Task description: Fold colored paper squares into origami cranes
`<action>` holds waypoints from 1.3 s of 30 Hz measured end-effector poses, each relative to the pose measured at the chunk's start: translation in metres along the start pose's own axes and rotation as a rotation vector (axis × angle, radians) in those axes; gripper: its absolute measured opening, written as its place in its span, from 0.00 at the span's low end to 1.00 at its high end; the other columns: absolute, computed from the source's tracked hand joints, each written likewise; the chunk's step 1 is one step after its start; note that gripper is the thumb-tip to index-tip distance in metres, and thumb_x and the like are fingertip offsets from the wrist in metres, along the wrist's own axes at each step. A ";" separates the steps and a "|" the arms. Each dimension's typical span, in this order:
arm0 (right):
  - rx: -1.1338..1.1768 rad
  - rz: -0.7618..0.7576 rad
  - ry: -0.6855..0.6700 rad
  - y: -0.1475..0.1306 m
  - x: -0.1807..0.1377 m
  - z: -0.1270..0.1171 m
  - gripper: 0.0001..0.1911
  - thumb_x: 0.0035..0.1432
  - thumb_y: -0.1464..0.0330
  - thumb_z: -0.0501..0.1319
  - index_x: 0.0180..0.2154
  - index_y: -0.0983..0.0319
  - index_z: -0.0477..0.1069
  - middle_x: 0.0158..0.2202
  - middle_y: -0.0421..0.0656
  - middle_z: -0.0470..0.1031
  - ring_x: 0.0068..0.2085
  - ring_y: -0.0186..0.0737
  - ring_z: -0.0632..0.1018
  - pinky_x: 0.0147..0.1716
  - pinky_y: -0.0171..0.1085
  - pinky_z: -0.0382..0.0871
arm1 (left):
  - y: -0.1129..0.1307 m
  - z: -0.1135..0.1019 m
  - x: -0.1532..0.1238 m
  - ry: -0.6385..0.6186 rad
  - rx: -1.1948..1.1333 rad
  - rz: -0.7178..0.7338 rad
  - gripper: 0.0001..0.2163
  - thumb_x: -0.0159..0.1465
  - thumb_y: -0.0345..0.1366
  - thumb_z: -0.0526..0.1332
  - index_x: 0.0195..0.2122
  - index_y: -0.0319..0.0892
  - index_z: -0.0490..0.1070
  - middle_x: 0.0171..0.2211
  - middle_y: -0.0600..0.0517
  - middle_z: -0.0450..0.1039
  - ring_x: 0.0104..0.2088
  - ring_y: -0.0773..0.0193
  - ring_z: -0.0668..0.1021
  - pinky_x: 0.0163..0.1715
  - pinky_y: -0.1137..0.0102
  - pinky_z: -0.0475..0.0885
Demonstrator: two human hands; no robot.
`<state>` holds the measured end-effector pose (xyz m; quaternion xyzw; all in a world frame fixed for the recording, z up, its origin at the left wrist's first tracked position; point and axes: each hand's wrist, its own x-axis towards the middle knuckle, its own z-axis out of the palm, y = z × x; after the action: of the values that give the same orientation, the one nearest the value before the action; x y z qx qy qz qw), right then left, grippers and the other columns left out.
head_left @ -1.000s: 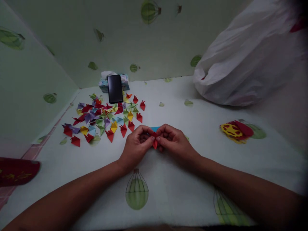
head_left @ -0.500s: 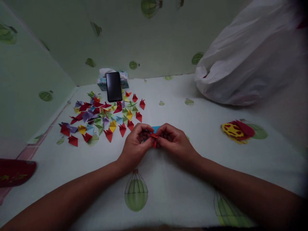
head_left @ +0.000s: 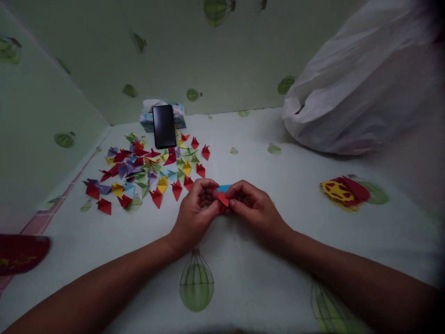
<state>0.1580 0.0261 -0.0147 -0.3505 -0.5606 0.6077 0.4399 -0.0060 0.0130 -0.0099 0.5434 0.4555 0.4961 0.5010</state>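
My left hand (head_left: 194, 212) and my right hand (head_left: 251, 207) meet at the middle of the cloth, both pinching a small folded red paper piece (head_left: 223, 198) between fingertips. A blue paper (head_left: 224, 188) lies flat on the cloth just behind the hands, partly hidden by my fingers. To the left spreads a heap of several folded paper pieces (head_left: 146, 169) in red, yellow, purple, green and blue.
A black phone (head_left: 164, 125) leans on a tissue box (head_left: 149, 121) at the back. A large white plastic bag (head_left: 358, 88) fills the back right. Red and yellow cut paper (head_left: 342, 190) lies at right; a dark red item (head_left: 21, 253) at the left edge.
The red piece has turned between my fingers: it hung down as a narrow strip, and now sits higher as a small flat shape. My hands stayed in place.
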 end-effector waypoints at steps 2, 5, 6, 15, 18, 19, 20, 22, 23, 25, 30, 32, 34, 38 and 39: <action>-0.027 -0.002 0.026 -0.002 0.000 -0.002 0.03 0.60 0.69 0.61 0.35 0.60 0.68 0.29 0.38 0.71 0.31 0.33 0.72 0.32 0.36 0.67 | 0.001 -0.001 0.001 -0.016 0.009 0.004 0.12 0.59 0.28 0.64 0.42 0.43 0.65 0.34 0.54 0.70 0.33 0.69 0.74 0.34 0.73 0.73; -0.075 0.000 0.038 -0.005 0.002 -0.004 0.03 0.60 0.68 0.61 0.37 0.60 0.69 0.32 0.39 0.71 0.33 0.34 0.73 0.34 0.36 0.67 | 0.003 -0.004 0.004 -0.109 0.034 0.008 0.13 0.59 0.28 0.65 0.43 0.43 0.65 0.34 0.54 0.69 0.34 0.69 0.74 0.35 0.73 0.73; -0.084 0.007 0.020 -0.007 0.003 -0.005 0.04 0.60 0.68 0.62 0.38 0.60 0.69 0.33 0.39 0.72 0.33 0.34 0.73 0.35 0.36 0.67 | 0.003 -0.005 0.005 -0.152 0.048 0.011 0.13 0.59 0.28 0.65 0.43 0.43 0.65 0.34 0.54 0.69 0.34 0.69 0.74 0.35 0.73 0.72; 0.080 0.169 -0.030 -0.005 0.006 -0.009 0.09 0.57 0.65 0.66 0.31 0.61 0.68 0.23 0.36 0.71 0.25 0.32 0.71 0.28 0.34 0.64 | 0.005 -0.011 0.010 -0.142 0.012 0.030 0.14 0.59 0.29 0.65 0.44 0.43 0.65 0.40 0.51 0.68 0.36 0.69 0.74 0.37 0.72 0.71; 0.186 0.178 0.062 -0.002 0.006 -0.007 0.10 0.57 0.65 0.67 0.31 0.62 0.68 0.22 0.36 0.72 0.24 0.31 0.71 0.28 0.33 0.65 | 0.008 -0.010 0.009 -0.045 -0.026 -0.014 0.16 0.58 0.33 0.67 0.44 0.43 0.65 0.41 0.51 0.69 0.36 0.68 0.74 0.37 0.72 0.72; 0.220 0.177 0.092 -0.002 0.006 -0.006 0.10 0.56 0.65 0.67 0.32 0.62 0.68 0.22 0.36 0.73 0.24 0.31 0.72 0.28 0.33 0.65 | 0.008 -0.009 0.009 -0.020 -0.029 -0.036 0.16 0.57 0.34 0.68 0.44 0.43 0.66 0.40 0.51 0.70 0.36 0.68 0.74 0.37 0.72 0.72; 0.250 0.175 0.119 -0.002 0.005 -0.005 0.10 0.56 0.64 0.67 0.32 0.62 0.68 0.22 0.36 0.73 0.24 0.31 0.72 0.28 0.33 0.65 | 0.009 -0.008 0.008 -0.004 -0.036 -0.059 0.16 0.56 0.35 0.69 0.44 0.42 0.66 0.39 0.52 0.70 0.36 0.67 0.74 0.37 0.72 0.72; 0.288 0.172 0.149 -0.002 0.004 -0.002 0.11 0.55 0.65 0.68 0.32 0.62 0.68 0.22 0.36 0.73 0.25 0.32 0.73 0.28 0.33 0.66 | 0.009 -0.006 0.008 -0.009 -0.075 -0.096 0.16 0.56 0.35 0.69 0.43 0.42 0.68 0.36 0.53 0.72 0.35 0.67 0.75 0.37 0.71 0.72; 0.293 0.171 0.151 -0.002 0.003 -0.001 0.11 0.55 0.65 0.68 0.32 0.62 0.68 0.22 0.37 0.74 0.25 0.32 0.73 0.28 0.33 0.67 | 0.009 -0.005 0.007 -0.018 -0.101 -0.106 0.15 0.56 0.35 0.69 0.42 0.41 0.69 0.35 0.53 0.73 0.34 0.67 0.76 0.37 0.71 0.72; 0.280 0.171 0.134 -0.001 0.002 0.001 0.11 0.55 0.65 0.68 0.32 0.61 0.68 0.23 0.37 0.75 0.26 0.32 0.74 0.29 0.34 0.68 | 0.008 -0.004 0.007 -0.020 -0.138 -0.108 0.11 0.58 0.36 0.68 0.40 0.40 0.71 0.34 0.52 0.75 0.34 0.67 0.76 0.37 0.71 0.72; 0.214 0.172 0.021 0.003 -0.001 0.003 0.09 0.56 0.66 0.67 0.32 0.61 0.69 0.26 0.38 0.76 0.28 0.33 0.76 0.32 0.36 0.71 | 0.006 -0.006 0.007 0.026 -0.145 -0.115 0.07 0.58 0.37 0.68 0.34 0.40 0.74 0.29 0.54 0.74 0.30 0.68 0.75 0.33 0.72 0.71; 0.178 0.174 -0.020 0.002 -0.001 0.002 0.08 0.57 0.67 0.67 0.32 0.61 0.69 0.28 0.39 0.76 0.28 0.33 0.76 0.33 0.36 0.70 | 0.006 -0.007 0.008 0.029 -0.138 -0.133 0.07 0.58 0.37 0.68 0.34 0.41 0.74 0.29 0.55 0.74 0.30 0.69 0.75 0.33 0.72 0.71; 0.132 0.172 -0.048 0.000 0.000 0.000 0.07 0.57 0.67 0.66 0.33 0.61 0.69 0.29 0.39 0.75 0.28 0.32 0.75 0.33 0.36 0.70 | 0.007 -0.008 0.009 0.027 -0.125 -0.145 0.07 0.57 0.37 0.68 0.33 0.41 0.75 0.28 0.54 0.74 0.29 0.68 0.75 0.33 0.72 0.71; 0.027 0.130 -0.049 -0.006 0.000 -0.003 0.07 0.60 0.64 0.63 0.34 0.61 0.70 0.28 0.39 0.73 0.29 0.34 0.74 0.32 0.36 0.69 | 0.008 -0.009 0.010 0.026 -0.096 -0.144 0.08 0.56 0.38 0.69 0.33 0.41 0.75 0.29 0.54 0.75 0.30 0.68 0.75 0.33 0.72 0.72; 0.009 0.111 -0.032 -0.007 0.001 -0.004 0.08 0.61 0.63 0.62 0.34 0.61 0.70 0.27 0.39 0.73 0.29 0.34 0.74 0.32 0.36 0.68 | 0.009 -0.009 0.010 0.017 -0.082 -0.142 0.08 0.55 0.37 0.70 0.33 0.40 0.75 0.29 0.54 0.75 0.30 0.68 0.75 0.32 0.72 0.72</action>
<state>0.1626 0.0283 -0.0085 -0.3692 -0.5445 0.6392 0.3983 -0.0136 0.0234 -0.0004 0.4846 0.4765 0.4820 0.5529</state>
